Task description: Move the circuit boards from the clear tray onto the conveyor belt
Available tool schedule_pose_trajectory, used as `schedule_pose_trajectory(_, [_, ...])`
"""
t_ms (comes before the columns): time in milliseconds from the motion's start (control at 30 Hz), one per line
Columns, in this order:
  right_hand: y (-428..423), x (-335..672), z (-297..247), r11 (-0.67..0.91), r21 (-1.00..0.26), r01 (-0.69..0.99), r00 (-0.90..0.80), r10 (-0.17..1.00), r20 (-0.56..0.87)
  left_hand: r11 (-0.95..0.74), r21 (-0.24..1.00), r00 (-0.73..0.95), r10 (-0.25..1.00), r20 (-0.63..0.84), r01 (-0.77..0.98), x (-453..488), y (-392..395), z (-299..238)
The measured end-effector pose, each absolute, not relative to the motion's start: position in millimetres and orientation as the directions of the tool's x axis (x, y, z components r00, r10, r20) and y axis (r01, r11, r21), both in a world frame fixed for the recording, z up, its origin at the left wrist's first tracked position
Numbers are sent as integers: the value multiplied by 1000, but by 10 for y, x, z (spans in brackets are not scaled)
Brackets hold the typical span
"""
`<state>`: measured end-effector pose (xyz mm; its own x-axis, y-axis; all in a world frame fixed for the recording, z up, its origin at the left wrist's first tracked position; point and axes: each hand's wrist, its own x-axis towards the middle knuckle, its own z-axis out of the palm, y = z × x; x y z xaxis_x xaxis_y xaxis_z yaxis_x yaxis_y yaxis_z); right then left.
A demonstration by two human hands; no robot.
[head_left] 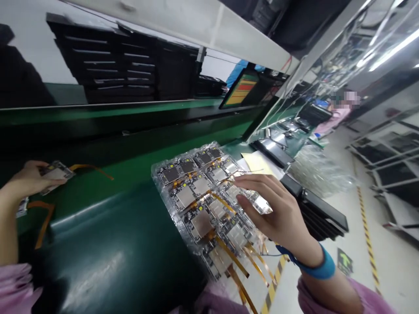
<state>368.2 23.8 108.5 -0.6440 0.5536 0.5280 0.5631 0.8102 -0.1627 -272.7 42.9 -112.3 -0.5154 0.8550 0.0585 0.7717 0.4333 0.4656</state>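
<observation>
At the far left, my left hand (28,181) is closed on a circuit board (56,174) with a silver shield, an orange ribbon cable trailing from its right end. Just below that wrist lies part of another board (22,208) with its own orange ribbon (46,218). My right hand (271,203) is over the right side of a clear plastic tray (178,224), thumb and fingers apart, nothing seen in its grasp. Rows of circuit boards (201,222) fill the tray, several with ribbons hanging over the near edge. A blue strap (324,264) circles my right wrist.
The green bench (131,235) runs under the tray. Black cases (321,209) and yellow paper (258,163) sit right of it, beside clear plastic packaging (322,170). Stacked black trays (114,65) stand behind. A co-worker in pink (337,117) is farther down the bench.
</observation>
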Motion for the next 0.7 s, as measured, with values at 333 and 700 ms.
schedule_pose_trajectory(333, [-86,3403,1160,744,-204,636,-414,553,723,-296,697,-135,860,492,653,315,-119,423])
schedule_pose_trajectory(700, [-131,3442,1070,746,-327,580,-452,628,633,-666,653,98,723,684,360,1418,-291,438])
